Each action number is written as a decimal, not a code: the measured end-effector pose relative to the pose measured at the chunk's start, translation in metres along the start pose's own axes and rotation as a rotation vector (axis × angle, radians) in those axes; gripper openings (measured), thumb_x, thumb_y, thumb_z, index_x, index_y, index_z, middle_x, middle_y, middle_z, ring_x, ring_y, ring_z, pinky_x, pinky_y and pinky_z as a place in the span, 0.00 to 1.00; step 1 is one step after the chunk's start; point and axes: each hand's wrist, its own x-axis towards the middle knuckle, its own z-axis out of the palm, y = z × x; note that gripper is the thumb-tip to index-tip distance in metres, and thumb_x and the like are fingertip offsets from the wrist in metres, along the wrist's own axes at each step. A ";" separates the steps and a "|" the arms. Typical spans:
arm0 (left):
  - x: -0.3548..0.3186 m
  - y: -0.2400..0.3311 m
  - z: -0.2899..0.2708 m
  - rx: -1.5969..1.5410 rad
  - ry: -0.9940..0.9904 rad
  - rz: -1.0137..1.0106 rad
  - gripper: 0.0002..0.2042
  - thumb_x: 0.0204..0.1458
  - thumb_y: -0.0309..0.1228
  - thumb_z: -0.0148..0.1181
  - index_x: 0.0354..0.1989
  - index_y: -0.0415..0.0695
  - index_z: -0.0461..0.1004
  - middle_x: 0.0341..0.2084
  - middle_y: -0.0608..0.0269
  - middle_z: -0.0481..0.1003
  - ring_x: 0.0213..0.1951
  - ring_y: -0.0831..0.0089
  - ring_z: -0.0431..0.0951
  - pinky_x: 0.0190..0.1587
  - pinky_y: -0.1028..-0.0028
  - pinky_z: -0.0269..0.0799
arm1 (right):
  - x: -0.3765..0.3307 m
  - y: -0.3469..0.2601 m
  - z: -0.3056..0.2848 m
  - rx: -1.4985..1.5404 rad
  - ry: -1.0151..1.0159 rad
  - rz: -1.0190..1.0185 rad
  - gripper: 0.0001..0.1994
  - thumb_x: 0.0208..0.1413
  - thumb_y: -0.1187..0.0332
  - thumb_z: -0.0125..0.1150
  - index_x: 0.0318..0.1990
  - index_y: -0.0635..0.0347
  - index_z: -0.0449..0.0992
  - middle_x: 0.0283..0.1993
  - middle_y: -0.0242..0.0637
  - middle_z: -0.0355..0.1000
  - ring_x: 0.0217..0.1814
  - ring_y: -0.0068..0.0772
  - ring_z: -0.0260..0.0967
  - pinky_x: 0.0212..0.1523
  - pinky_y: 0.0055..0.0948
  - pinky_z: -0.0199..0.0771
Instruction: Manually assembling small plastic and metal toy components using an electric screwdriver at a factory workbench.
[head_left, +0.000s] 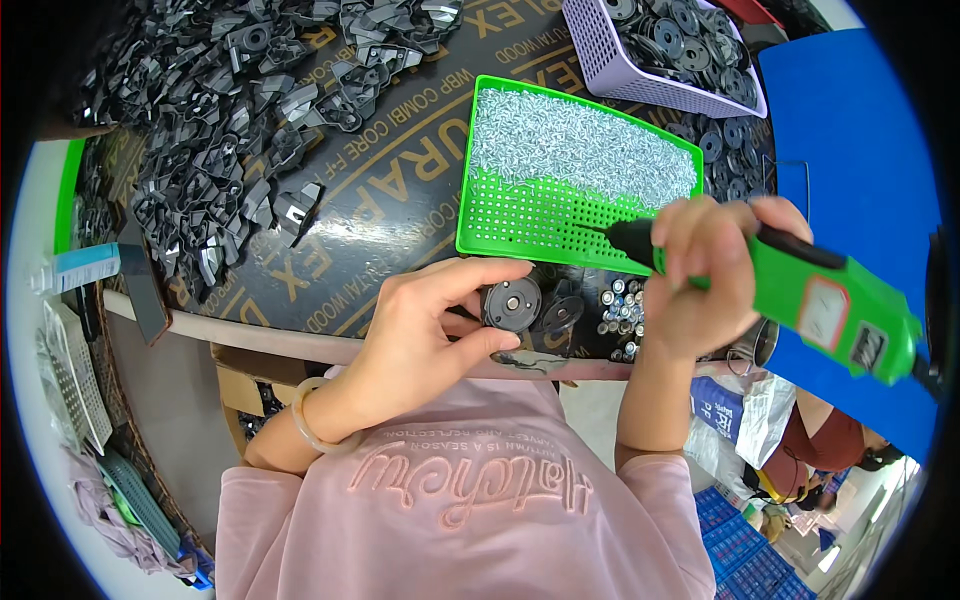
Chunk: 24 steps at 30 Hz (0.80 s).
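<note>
My left hand [425, 330] pinches a round dark metal disc part [512, 303] between thumb and forefinger at the near edge of the dark board. My right hand [700, 280] grips a green electric screwdriver [800, 295]; its black tip rests on the perforated green tray [520, 215], just below the heap of small silver screws [575, 145]. A second dark part [562, 312] and a cluster of small round metal pieces [620, 310] lie between the two hands.
A big pile of dark angular metal parts [220, 130] covers the left of the board. A lilac basket [600, 55] of round dark discs stands at the back right, with loose discs [735, 140] beside it. A blue panel [860, 150] is on the right.
</note>
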 end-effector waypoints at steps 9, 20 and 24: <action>-0.001 -0.009 0.000 -0.158 -0.016 0.014 0.28 0.45 0.10 0.66 0.58 0.34 0.71 0.48 0.56 0.77 0.43 0.76 0.80 0.44 0.77 0.79 | 0.002 0.019 -0.002 -0.015 0.000 0.026 0.17 0.54 0.79 0.57 0.49 0.63 0.60 0.18 0.32 0.62 0.14 0.23 0.57 0.19 0.27 0.65; 0.002 -0.012 0.004 -0.221 0.077 0.054 0.26 0.44 0.14 0.70 0.55 0.37 0.73 0.35 0.58 0.80 0.35 0.78 0.81 0.38 0.78 0.79 | 0.001 -0.027 0.003 0.058 -0.137 0.032 0.19 0.58 0.71 0.62 0.52 0.51 0.60 0.20 0.30 0.63 0.15 0.27 0.60 0.21 0.33 0.63; 0.003 -0.006 0.003 -0.167 0.060 -0.004 0.26 0.44 0.12 0.68 0.56 0.35 0.72 0.37 0.58 0.80 0.37 0.78 0.81 0.39 0.79 0.79 | -0.009 -0.058 0.025 0.162 -0.313 0.110 0.13 0.61 0.71 0.57 0.51 0.52 0.63 0.20 0.25 0.62 0.17 0.20 0.58 0.23 0.24 0.62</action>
